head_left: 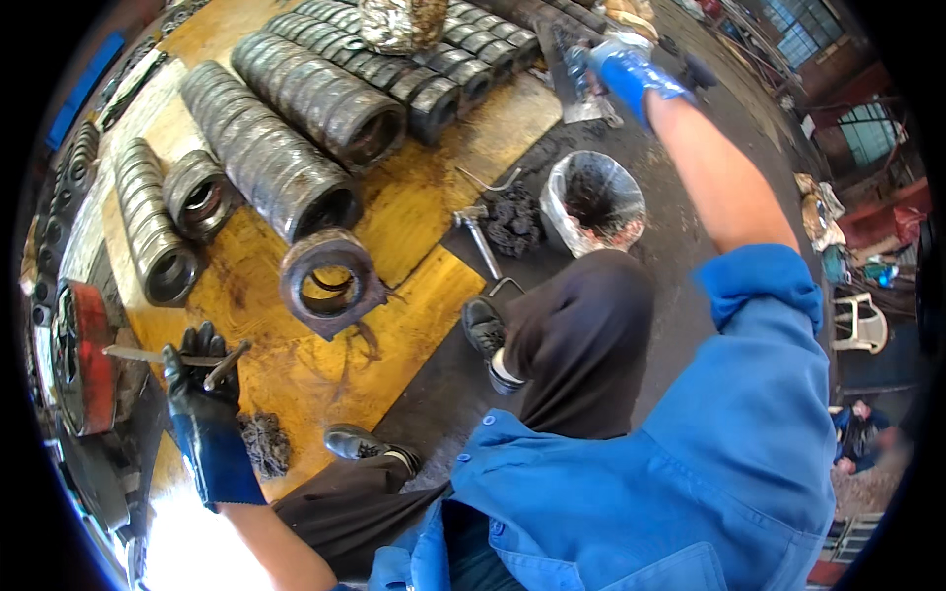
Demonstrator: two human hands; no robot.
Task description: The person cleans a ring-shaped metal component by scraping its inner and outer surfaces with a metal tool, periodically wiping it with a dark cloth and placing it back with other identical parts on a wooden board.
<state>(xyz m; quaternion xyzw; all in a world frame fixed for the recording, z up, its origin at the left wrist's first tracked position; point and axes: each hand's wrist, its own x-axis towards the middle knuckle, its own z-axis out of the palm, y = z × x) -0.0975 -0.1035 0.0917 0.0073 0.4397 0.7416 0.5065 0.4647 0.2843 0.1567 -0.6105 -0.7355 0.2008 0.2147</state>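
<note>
My left hand, in a dark blue coated glove, is closed around a flat metal blade with a darker stub showing past the fingers. Just right of it lies a wad of dark metal shavings. My right hand, in a shiny blue glove, reaches far out at the upper right, beside a greasy plastic-looking item; its fingers are blurred, and I cannot make out a hold. A single ring-shaped metal part with a flanged base stands on the yellow board between my hands.
Rows of stacked metal rings lie across the board's far side. A lined bucket with dark grease stands by my right knee, next to a T-handled tool and black rags. A red-rimmed round object is at the left.
</note>
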